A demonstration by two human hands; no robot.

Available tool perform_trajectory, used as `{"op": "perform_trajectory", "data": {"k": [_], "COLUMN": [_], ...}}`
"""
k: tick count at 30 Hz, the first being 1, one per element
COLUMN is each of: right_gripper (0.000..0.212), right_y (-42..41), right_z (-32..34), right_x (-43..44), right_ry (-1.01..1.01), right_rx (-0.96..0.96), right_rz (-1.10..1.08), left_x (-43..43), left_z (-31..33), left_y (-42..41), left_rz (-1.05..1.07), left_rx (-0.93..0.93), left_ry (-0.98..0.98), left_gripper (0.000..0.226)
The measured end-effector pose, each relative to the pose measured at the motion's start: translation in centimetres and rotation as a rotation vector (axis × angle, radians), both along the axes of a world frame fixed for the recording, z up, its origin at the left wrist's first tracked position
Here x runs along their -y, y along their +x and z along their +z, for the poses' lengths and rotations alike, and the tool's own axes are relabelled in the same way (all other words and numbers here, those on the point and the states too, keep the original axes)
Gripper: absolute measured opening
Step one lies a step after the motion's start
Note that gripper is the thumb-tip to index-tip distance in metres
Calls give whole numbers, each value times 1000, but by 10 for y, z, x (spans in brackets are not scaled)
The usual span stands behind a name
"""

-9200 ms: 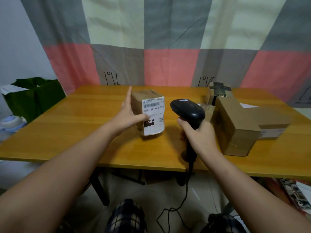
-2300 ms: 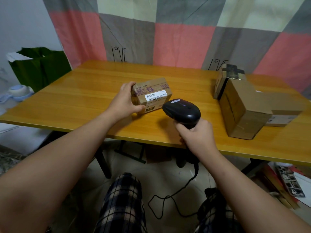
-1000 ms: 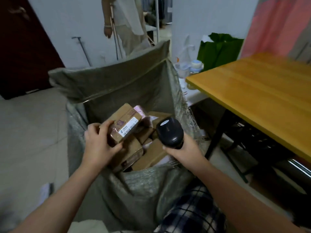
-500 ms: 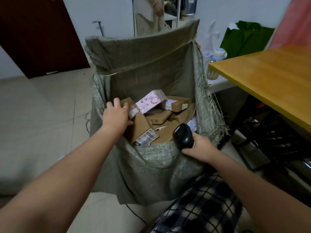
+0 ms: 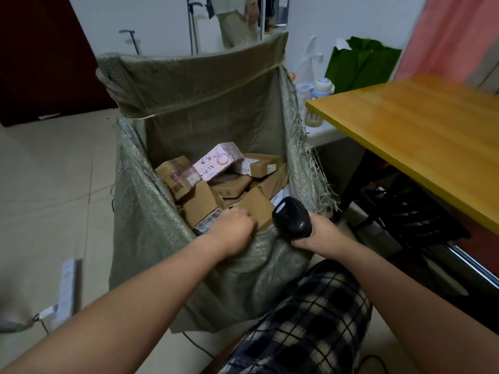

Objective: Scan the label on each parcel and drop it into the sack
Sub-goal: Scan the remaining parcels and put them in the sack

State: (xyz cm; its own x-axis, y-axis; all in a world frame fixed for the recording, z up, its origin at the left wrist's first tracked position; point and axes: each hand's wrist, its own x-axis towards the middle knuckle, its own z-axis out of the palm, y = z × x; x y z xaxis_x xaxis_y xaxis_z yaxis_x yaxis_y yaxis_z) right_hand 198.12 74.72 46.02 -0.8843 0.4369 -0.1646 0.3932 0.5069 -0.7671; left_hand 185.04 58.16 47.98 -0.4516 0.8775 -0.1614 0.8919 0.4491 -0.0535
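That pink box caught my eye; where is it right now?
In the head view, the pink box lies atop brown parcels inside the sack, left of the table.

Left hand [image 5: 234, 231] drew back to sack [image 5: 189, 112] rim.

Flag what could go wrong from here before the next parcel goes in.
The sack's near rim sags low beside the left hand, and a brown parcel lies right at it; it might slip out. The pink box perches tilted atop the pile and could slide. The right hand holds the scanner at that rim; it could knock parcels.
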Motion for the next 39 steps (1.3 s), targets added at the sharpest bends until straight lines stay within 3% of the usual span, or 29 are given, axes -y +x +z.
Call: {"op": "perform_trajectory", "data": {"k": [4,5,7,9,11,13,16,19,20,23,25,29,31,34,39], "right_gripper": [55,56,59,57,46,26,29,28,31,39,33,26,27,20,18], "right_y": [-1,-3,-4,-4,-1,3,4,3,7,35,53,52,57,74,83], "right_z": [1,3,7,7,8,24,81,138,145,123,102,93,92,81,69], "right_x": [4,5,8,8,5,-4,-20,0,11,22,16,39,44,31,24], "right_ry": [-70,-101,-192,-251,-213,-73,247,117,44,-53,15,-102,-150,-149,-82], "right_rx": [-70,-96,-101,23,180,179,-96,-447,-515,-520,-369,-440,-488,-468,-369], "right_rz": [56,74,131,214,283,231,-122,-215,-228,-325,-369,-384,-430,-517,-474], "left_x": [11,13,18,20,22,23,14,-2,-2,13,22,16,11,8,2], "left_z": [7,12,19,33,55,82,133,162,160,125,106,111,111,95,83], "left_y": [10,15,22,21,15,0,-16,-5,2,12,12,27,34,36,46], "left_rz": [18,13,-51,-98,-93,-37,48,14,-24,-12,-73,-256,-267,-247,-259], "left_rx": [227,239,192,120,41,-41,-79,-9,31,181,115,168,178,158,167], "left_ry": [114,151,201,305,402,471,641,937,956,636,430,619,585,439,431], "left_gripper": [5,9,11,10,10,11,10,14,18,51,53,32,25,31,56]}}
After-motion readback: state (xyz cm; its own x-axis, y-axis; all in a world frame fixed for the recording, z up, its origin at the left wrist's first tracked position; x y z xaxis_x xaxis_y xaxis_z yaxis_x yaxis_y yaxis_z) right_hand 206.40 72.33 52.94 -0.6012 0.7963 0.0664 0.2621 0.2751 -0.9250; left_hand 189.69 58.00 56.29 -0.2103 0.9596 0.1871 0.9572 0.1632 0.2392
